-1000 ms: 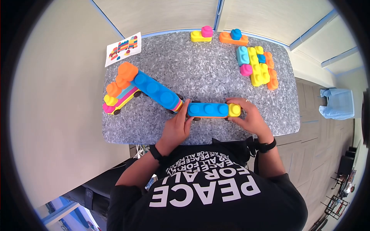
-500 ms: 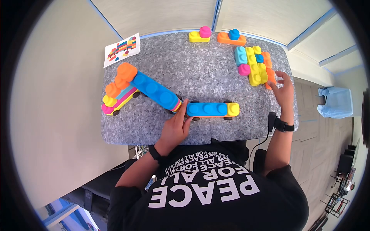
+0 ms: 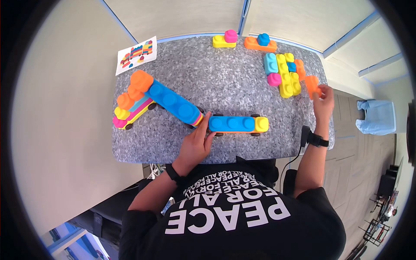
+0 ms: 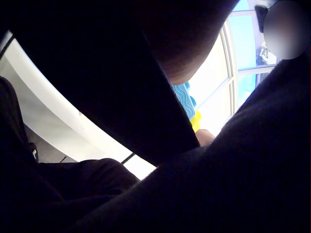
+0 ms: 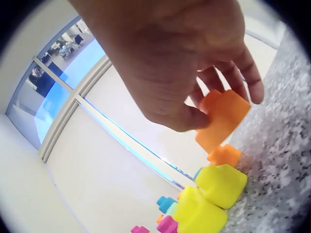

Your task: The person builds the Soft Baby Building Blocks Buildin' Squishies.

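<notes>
In the head view my left hand (image 3: 194, 145) rests at the left end of a blue-topped wheeled car (image 3: 232, 124) with a yellow block (image 3: 261, 124) on its right end. It lies beside the joint with a second, slanted blue car (image 3: 173, 103). My right hand (image 3: 324, 103) pinches an orange block (image 3: 311, 86) near the table's right edge; in the right wrist view that orange block (image 5: 223, 119) sits between thumb and fingers, above yellow blocks (image 5: 221, 184). The left wrist view is mostly dark, showing a bit of the blue block (image 4: 184, 101).
Yellow (image 3: 284, 78), light blue (image 3: 271, 63), pink (image 3: 274, 79) and orange blocks (image 3: 300, 69) lie grouped at the right. Two small stacks stand at the far edge. An orange-topped front car (image 3: 136, 108) and a picture sheet (image 3: 137, 55) are at the left.
My right hand let go of the yellow end of the car, reached to the block group and moved an orange block away to the right. My left hand stayed by the car joint.
</notes>
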{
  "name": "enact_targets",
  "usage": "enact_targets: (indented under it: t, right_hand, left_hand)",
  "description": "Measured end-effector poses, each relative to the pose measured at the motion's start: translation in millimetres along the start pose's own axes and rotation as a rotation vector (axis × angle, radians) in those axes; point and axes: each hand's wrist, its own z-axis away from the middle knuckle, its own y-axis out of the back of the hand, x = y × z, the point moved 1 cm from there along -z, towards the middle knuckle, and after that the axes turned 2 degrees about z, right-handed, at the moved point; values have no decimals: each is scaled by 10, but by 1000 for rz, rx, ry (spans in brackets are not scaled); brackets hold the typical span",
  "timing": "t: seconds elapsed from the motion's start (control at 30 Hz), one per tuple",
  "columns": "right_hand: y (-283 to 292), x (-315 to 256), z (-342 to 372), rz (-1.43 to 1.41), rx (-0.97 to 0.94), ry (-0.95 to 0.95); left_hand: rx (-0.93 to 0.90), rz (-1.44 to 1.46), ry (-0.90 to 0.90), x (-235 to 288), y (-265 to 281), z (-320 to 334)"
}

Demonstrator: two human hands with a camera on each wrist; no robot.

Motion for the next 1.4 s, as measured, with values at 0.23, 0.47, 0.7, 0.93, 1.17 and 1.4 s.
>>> enact_targets:
  t: [0.23,0.47,0.7,0.93,1.17,1.4]
  right_hand:
    - [15,-1401,857,-541,-513,181]
    - [-143,-1755,1084,-288,-777,540]
    - [-180,-1791,1162,-127,-786,606]
    - [-238,-1741,1178,-66,-752,691]
    - [-250,-1808,1243,31,-671,786]
    - [-221,-1823,1224,-70,-672,759]
  left_hand:
    - [-31,10,18,10,11,-15]
    - [5,-14,-21,-19,-7,-9]
    - [2,-3,3,27,12,-21]
    - [5,-6,-7,6,1,-27]
    - [5,-14,-6,13,4,-23]
    - [14,-34,-32,-1,1,-26]
